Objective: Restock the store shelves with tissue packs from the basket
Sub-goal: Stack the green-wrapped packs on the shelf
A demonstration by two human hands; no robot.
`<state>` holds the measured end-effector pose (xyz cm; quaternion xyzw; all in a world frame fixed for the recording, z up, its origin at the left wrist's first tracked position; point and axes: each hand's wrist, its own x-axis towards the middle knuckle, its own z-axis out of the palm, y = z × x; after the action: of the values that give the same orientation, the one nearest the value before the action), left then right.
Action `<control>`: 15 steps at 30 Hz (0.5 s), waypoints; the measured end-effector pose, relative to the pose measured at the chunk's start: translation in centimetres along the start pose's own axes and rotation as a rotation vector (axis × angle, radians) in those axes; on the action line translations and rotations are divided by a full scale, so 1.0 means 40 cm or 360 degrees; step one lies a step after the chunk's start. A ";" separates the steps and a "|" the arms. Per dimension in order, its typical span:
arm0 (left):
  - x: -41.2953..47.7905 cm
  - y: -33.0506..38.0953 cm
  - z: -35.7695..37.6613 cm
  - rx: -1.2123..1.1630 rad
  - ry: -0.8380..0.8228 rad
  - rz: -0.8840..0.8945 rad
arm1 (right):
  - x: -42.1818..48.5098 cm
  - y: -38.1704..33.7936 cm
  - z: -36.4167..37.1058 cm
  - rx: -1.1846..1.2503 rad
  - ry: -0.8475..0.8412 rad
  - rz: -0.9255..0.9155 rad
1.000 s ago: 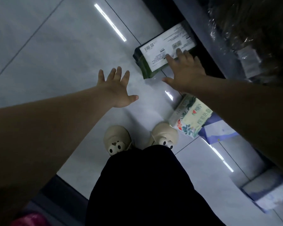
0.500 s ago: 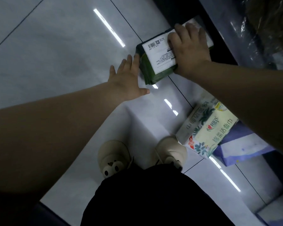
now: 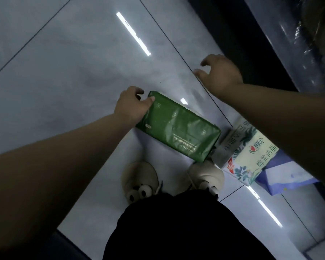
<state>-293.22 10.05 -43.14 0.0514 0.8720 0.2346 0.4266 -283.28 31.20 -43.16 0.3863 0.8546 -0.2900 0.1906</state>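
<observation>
The glossy green rectangular plastic tissue pack (image 3: 178,128) has passed from the right hand (image 3: 221,74) to the left hand (image 3: 131,106) and now shows its plain green face, not the white label. The left thumb lies on its corner and the fingers curl round that end, gripping it. The right fingers hang loosely curled and empty, apart from the pack. The pickup appears complete, so shelving likely follows; a white floral-printed tissue pack (image 3: 251,154) waits beyond the pack's free end.
</observation>
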 end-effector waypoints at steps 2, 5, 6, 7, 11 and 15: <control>-0.004 -0.010 0.007 -0.0022 -0.0116 -0.0140 | -0.044 0.031 0.031 0.0334 0.0151 0.0300; -0.019 -0.021 0.035 -0.0153 -0.0244 -0.0351 | -0.136 0.064 0.093 0.0747 0.0387 0.0746; -0.027 -0.023 0.043 -0.0194 -0.0253 -0.0394 | -0.173 0.067 0.116 0.0842 0.0382 0.0928; -0.032 -0.026 0.050 -0.0217 -0.0236 -0.0409 | -0.206 0.066 0.139 0.0941 0.0304 0.1133; -0.056 -0.027 0.049 -0.0273 -0.0233 -0.0405 | -0.303 0.046 0.210 0.1644 -0.0361 0.1516; -0.105 -0.011 -0.016 -0.0351 -0.0301 -0.0404 | -0.323 0.036 0.168 0.1838 -0.0137 0.1388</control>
<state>-291.02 8.21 -40.00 -0.0842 0.7964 0.2673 0.5360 -273.36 20.52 -41.67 0.7193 0.3251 -0.6077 0.0879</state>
